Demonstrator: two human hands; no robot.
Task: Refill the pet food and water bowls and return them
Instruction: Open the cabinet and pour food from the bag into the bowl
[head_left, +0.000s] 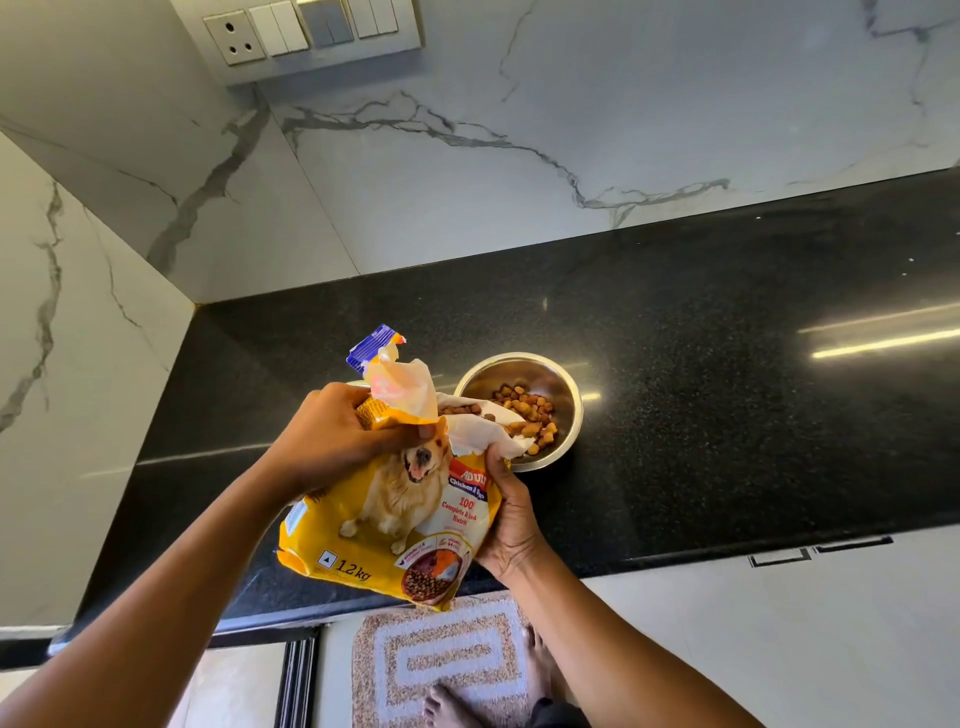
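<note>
Much open table (727, 389) lies right of the steel bowl (569, 415), which stands back from the near edge, towards the left wall (78, 364). Kibble (530, 410) lies in it. The yellow food bag (395, 514) is tilted, mouth over the bowl's left rim, base overhanging the near edge. The left grip (332, 441) clutches the bag's crumpled top; the right grip (511, 519) clasps its right side.

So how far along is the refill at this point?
Done: some brown kibble already lies in the round steel bowl. In hand: left hand and right hand grip the tilted yellow dog-food bag, mouth over the bowl. Left: finish pouring, water, and return; the bowl sits on the black counter.
</note>
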